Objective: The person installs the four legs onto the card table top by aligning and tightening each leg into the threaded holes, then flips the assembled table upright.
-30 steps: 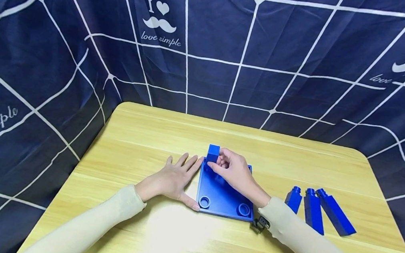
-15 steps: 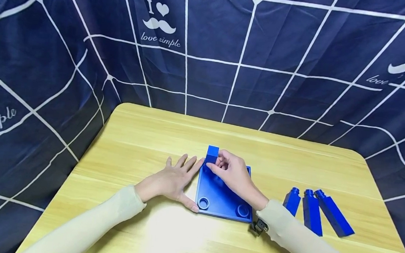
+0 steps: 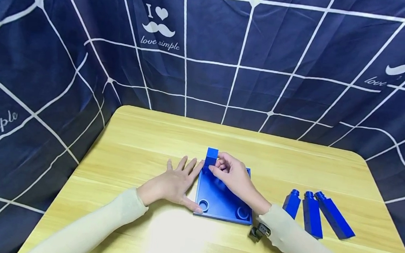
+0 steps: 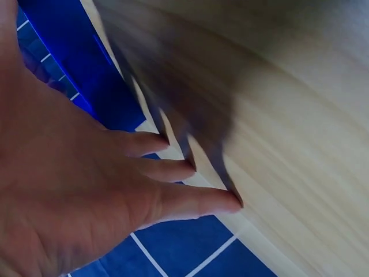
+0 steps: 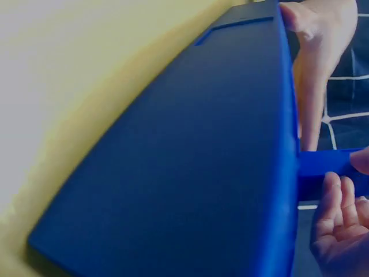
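In the head view a blue square tabletop (image 3: 219, 198) lies underside up, with round sockets showing at its two near corners. A blue square table leg (image 3: 211, 158) stands upright at its far left corner. My right hand (image 3: 235, 177) pinches this leg between thumb and fingers; the right wrist view shows the same leg (image 5: 323, 166) beside the tabletop's edge. The leg's lower end is hidden. My left hand (image 3: 177, 185) rests with fingers spread at the left edge, thumb on the near left corner. In the left wrist view, straight fingers (image 4: 196, 201) reach toward the wood.
Three more blue legs, a left one (image 3: 291, 204), a middle one (image 3: 312, 217) and a right one (image 3: 335, 218), lie to the right with their threaded ends pointing away. Wooden table (image 3: 143, 137) surrounds the parts. A dark blue patterned cloth (image 3: 206, 78) hangs behind and at the left.
The head view shifts slightly. My right hand's thumb moves a little on the leg, which stays upright at the same corner. My left hand keeps its place at the edge.
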`<state>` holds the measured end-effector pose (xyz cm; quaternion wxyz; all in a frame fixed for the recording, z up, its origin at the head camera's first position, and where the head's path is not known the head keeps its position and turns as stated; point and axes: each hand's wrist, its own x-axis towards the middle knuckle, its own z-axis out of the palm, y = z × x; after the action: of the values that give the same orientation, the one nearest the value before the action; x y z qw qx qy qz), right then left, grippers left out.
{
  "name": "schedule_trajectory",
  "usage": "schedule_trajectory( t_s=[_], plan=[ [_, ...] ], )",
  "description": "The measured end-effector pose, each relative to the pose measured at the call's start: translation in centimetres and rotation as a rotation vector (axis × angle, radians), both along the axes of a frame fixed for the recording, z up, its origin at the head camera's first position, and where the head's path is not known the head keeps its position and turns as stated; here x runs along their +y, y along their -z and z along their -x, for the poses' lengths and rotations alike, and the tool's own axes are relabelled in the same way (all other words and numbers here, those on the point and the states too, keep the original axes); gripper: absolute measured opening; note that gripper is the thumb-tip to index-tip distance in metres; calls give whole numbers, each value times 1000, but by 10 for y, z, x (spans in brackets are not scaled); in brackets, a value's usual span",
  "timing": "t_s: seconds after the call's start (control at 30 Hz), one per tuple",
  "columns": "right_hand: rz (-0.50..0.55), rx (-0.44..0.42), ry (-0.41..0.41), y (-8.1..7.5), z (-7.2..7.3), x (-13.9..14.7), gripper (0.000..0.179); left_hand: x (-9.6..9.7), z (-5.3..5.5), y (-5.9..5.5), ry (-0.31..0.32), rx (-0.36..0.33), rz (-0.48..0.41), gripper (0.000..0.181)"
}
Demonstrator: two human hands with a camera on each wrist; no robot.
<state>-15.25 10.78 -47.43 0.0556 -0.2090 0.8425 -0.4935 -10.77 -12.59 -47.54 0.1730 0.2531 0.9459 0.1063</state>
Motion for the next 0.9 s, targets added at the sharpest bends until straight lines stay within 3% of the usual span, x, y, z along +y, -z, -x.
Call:
schedule_trajectory(
  t_s=[0.23,0.6,0.9],
  plan=[
    [50,-73,-5,-5,-6,9,48,4,-1,0,-17,1,28,149],
    [140,-71,31,-12,-21,36,37,6,0,0,-32,41,84,150],
    [286,41,155,-20,-45,65,25,6,-1,-2,-28,28,71,149]
  ],
)
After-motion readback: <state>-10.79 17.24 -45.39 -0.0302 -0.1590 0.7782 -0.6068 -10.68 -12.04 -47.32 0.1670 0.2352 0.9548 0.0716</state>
